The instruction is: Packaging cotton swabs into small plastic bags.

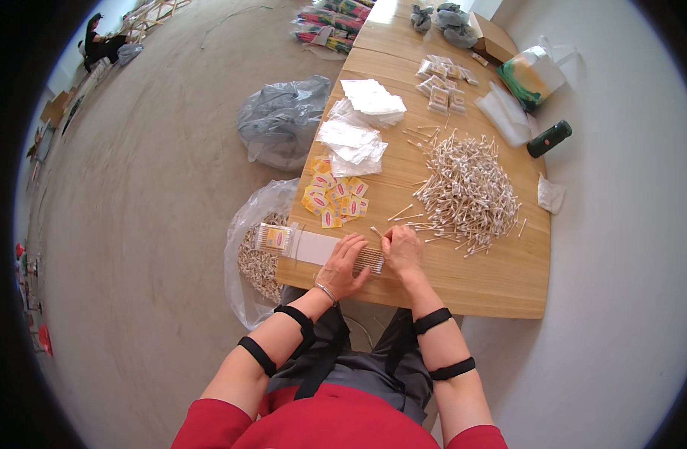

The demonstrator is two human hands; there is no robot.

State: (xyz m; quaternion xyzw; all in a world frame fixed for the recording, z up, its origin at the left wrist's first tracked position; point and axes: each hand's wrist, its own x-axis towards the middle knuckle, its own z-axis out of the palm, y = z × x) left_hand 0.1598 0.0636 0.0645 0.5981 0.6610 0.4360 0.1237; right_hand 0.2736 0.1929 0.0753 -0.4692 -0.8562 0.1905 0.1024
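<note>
My left hand [343, 266] lies with its fingers stretched over a white strip [313, 248] at the table's near edge, touching the left side of a row of cotton swabs [370, 260] laid side by side. Just right of that row, my right hand [403, 251] is closed in a pinch on a single cotton swab, whose tip sticks out toward the left. A clear packet of swabs [274, 237] with a yellow label sits at the strip's left end. Beyond my right hand spreads a big loose heap of cotton swabs [470, 187].
Yellow and white cards [330, 196] and stacks of clear bags [354, 142] lie along the left edge. Filled packets [442, 78], a green bottle [549, 139] and a cardboard box [494, 39] stand farther back. A bag of swabs [261, 269] and a grey bag [282, 120] stand beside the table.
</note>
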